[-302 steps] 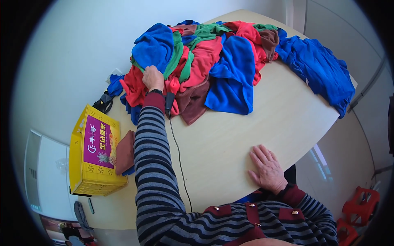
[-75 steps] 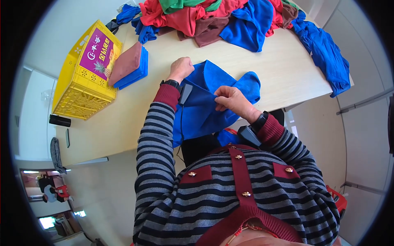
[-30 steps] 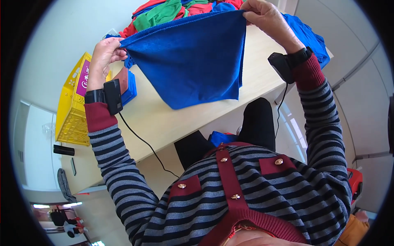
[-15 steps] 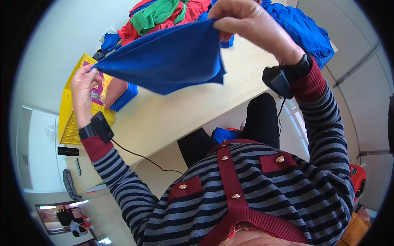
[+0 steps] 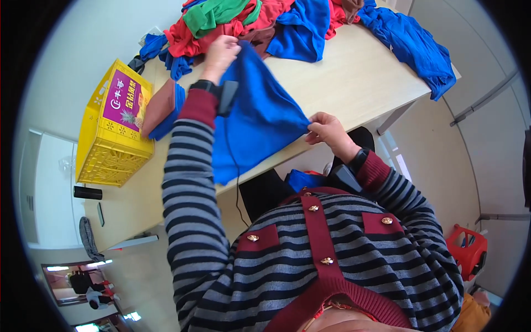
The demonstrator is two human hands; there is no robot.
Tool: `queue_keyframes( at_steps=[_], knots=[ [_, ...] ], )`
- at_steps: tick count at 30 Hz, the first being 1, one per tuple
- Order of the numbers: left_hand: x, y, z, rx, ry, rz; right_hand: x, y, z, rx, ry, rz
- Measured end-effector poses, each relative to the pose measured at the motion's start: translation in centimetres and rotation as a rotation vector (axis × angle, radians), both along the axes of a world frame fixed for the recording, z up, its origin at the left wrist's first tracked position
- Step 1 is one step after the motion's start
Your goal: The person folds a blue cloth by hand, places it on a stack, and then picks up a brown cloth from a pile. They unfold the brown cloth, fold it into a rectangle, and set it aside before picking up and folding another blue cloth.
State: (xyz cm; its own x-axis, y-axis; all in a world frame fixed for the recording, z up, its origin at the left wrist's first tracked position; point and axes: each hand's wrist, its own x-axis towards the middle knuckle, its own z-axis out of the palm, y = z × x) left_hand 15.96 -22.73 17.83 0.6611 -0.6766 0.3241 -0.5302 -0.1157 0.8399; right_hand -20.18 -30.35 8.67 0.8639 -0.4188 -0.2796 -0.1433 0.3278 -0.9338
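Note:
A blue cloth (image 5: 257, 119) hangs spread between my hands, low over the table and reaching past its front edge. My left hand (image 5: 222, 57), reaching to the far side, is closed on its far corner. At the front edge my right hand (image 5: 332, 134) pinches the right corner between thumb and fingers. Beyond the left hand lies a heap of red and green cloths (image 5: 218, 22). Another blue cloth (image 5: 301, 36) lies just right of that heap. Left of the held cloth, folded brown and blue cloths (image 5: 163, 113) lean against a yellow basket.
The yellow plastic basket (image 5: 113, 155) stands at the table's left. A black cylinder (image 5: 87, 192) and a phone-like flat object (image 5: 100, 214) lie near it. A large blue cloth pile (image 5: 415, 47) hangs over the right end. A red stool (image 5: 467, 252) stands on the floor at right.
The blue cloth has come down from the air toward the table and turned. My left hand has gone right and away from me; my right hand has dropped toward me.

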Motion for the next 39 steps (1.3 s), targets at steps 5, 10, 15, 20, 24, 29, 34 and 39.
queue_keyframes(
  at_steps=[5, 10, 15, 20, 24, 29, 34, 39],
  knots=[
    [-4.8, 1.0, -6.7, 0.029, 0.166, -0.091, -1.4, -2.4, -4.3, -0.150, 0.119, -0.090],
    [-8.6, 14.0, -6.7, 0.128, 0.124, 0.041, -0.9, -2.8, -3.1, -0.155, 0.083, -0.092],
    [-15.0, 24.1, -11.0, 0.311, 0.066, 0.519, -1.5, -2.9, -2.1, -0.255, 0.047, -0.071],
    [-19.4, 25.2, -12.1, 0.459, 0.037, 0.661, -1.3, -2.2, -0.9, -0.356, -0.001, -0.010],
    [-20.3, 22.9, -10.5, 0.368, 0.166, 0.691, -1.5, -3.2, -0.9, -0.388, 0.024, 0.069],
    [-18.6, 23.0, -11.2, 0.393, 0.268, 0.629, -1.5, -3.9, -1.4, -0.396, 0.040, 0.110],
    [-18.1, 22.8, -8.8, -0.044, 0.645, 0.473, -1.6, -4.5, -1.2, -0.359, 0.058, 0.098],
    [-19.2, 22.8, -9.8, 0.101, 0.647, 0.569, -1.4, -4.2, -1.0, -0.321, 0.060, 0.088]
  ],
)
